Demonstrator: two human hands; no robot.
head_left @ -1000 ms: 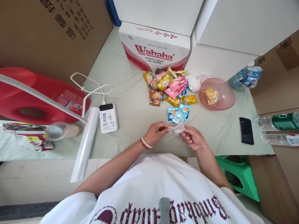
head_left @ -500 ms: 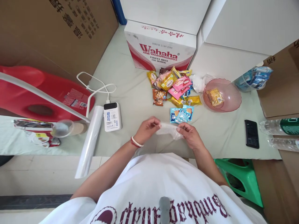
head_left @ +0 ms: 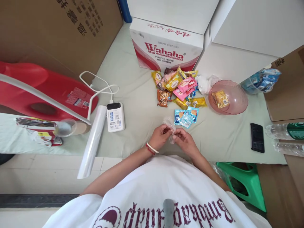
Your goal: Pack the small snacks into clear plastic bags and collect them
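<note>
A thin clear plastic bag (head_left: pixel 169 121) is bunched between my two hands near the front of the table. My left hand (head_left: pixel 161 136), with bead bracelets at the wrist, pinches it from one side. Fingers of my right hand (head_left: pixel 184 139) close on it from the other side, nearly touching the left fingertips. Just beyond the hands lie a few blue snack packets (head_left: pixel 186 117). Behind them is a heap of wrapped snacks (head_left: pixel 174 80) in yellow, pink and brown. To its right, a pink translucent bowl (head_left: pixel 239 98) holds yellow packets (head_left: pixel 220 98).
A Wahaba-style "Wahaha" carton (head_left: pixel 166 47) backs the heap. On the left are a power bank (head_left: pixel 115 117) with white cable, a plastic film roll (head_left: pixel 92 142) and a red jug (head_left: pixel 47 88). Rightward lie a phone (head_left: pixel 257 137), bottles (head_left: pixel 276 131) and a tub of blue packets (head_left: pixel 251 83).
My hands have come together, and the plastic bag that was stretched flat between them is now bunched up. The view has shifted slightly.
</note>
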